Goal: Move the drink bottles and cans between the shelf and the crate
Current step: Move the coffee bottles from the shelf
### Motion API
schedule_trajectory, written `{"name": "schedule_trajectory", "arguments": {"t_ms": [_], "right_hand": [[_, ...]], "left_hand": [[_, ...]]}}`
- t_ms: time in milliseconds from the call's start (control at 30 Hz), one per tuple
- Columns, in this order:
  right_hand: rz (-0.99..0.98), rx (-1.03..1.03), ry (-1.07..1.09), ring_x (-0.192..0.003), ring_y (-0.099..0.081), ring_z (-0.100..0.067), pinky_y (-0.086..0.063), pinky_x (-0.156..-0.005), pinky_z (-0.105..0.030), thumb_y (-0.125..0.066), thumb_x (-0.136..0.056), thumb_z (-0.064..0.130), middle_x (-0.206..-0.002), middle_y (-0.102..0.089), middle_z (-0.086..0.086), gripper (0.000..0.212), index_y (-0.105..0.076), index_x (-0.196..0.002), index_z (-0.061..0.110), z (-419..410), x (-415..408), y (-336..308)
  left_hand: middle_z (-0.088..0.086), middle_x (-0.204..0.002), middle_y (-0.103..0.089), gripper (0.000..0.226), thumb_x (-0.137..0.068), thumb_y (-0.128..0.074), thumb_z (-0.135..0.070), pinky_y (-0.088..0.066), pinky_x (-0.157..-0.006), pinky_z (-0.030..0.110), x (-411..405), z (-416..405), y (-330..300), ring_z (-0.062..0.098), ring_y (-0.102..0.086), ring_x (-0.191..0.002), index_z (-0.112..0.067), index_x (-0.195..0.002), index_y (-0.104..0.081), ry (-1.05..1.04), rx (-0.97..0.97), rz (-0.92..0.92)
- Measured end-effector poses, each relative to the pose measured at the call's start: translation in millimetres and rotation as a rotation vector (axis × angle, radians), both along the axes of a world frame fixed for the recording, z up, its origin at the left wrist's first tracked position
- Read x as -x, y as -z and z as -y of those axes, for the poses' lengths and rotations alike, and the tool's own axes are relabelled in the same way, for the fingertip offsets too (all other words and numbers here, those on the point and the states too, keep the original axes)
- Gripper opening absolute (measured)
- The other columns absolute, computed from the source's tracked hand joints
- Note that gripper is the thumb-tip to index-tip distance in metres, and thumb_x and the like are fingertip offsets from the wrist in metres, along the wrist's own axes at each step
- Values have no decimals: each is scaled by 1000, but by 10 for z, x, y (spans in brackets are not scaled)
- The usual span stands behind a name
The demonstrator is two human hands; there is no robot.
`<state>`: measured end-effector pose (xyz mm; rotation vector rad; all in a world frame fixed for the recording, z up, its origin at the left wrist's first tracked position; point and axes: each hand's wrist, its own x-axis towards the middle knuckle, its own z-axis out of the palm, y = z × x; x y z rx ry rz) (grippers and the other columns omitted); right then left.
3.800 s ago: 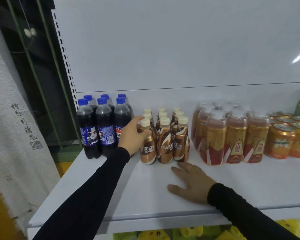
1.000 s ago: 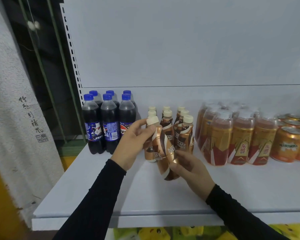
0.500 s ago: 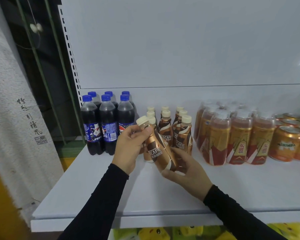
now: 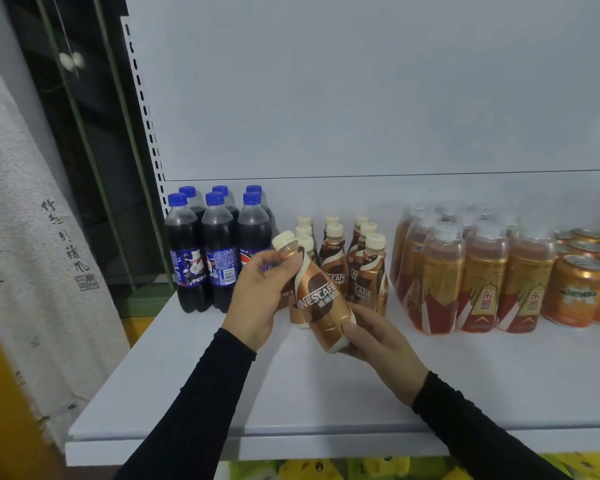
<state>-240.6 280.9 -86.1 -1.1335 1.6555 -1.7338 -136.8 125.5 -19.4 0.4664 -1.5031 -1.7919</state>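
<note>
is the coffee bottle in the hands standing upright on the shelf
No, the coffee bottle is lifted off the shelf and tilted, held by the left hand and right hand.

Both arms are covered by long, close-fitting black sleeves ending at the wrists; the left hand (image 4: 257, 299) and right hand (image 4: 381, 344) are left bare, ungloved

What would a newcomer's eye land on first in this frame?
The tilted coffee bottle at centre, lifted off the shelf: the left hand grips its neck, the right hand holds its base. Behind it stand more coffee bottles, with dark cola bottles to the left and orange drink bottles and cans to the right.
</note>
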Motion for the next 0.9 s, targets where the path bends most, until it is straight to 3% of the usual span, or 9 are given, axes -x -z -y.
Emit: {"name": "schedule_trajectory", "arguments": {"t_ms": [100,233,333,467,600,767,900], "right_hand": [[-196,-87,61,-106,-62,-1,-54,-80,-16,-75,-67,69,-123,-59,15,68,-48,-124,42,7,10,-23],[-258,-73,134,-99,-60,11,-51,-75,-9,-77,-62,55,-120,-59,16,72,-50,-126,38,25,11,-8],[-192,-11,93,-105,-61,3,-53,-78,-15,-79,-67,64,-123,-62,9,79,-54,-132,26,20,34,18],[-58,28,-13,-110,-64,-11,-57,-83,-26,-72,-58,80,-118,-68,10,88,-59,-127,28,5,43,-1],[-103,-8,-26,-111,-63,-5,-55,-82,-20,-66,-58,84,-119,-66,14,89,-54,-129,32,-10,34,-10],[-314,-80,129,-105,-60,3,-51,-82,-10,-74,-64,63,-125,-56,20,69,-45,-125,47,12,54,-6],[-266,-22,147,-103,-63,1,-53,-83,-13,-75,-67,52,-125,-60,12,67,-50,-128,37,23,56,16]], "left_hand": [[8,-92,-77,29,-87,-77,-26,-51,-55,24,14,1,6,14,-71,-71,-16,-109,-60,-74,-32,-16],[8,-99,-77,37,-84,-80,-28,-53,-58,25,31,-18,-1,17,-73,-79,-15,-114,-61,-102,-7,-5],[8,-100,-76,31,-88,-75,-27,-58,-69,28,38,-22,-21,20,-74,-88,-17,-115,-65,-73,66,7],[10,-109,-74,30,-92,-70,-29,-59,-84,39,34,13,-27,27,-72,-99,-19,-119,-64,-3,56,34],[9,-105,-75,26,-92,-70,-24,-57,-69,32,34,9,-12,22,-73,-90,-17,-117,-63,-21,47,25],[3,-97,-77,35,-87,-76,-26,-55,-57,23,47,4,-38,16,-74,-85,-15,-117,-62,-85,19,-10],[11,-97,-76,35,-88,-75,-24,-58,-67,27,59,6,-54,20,-74,-87,-14,-118,-61,-56,65,-22]]}}
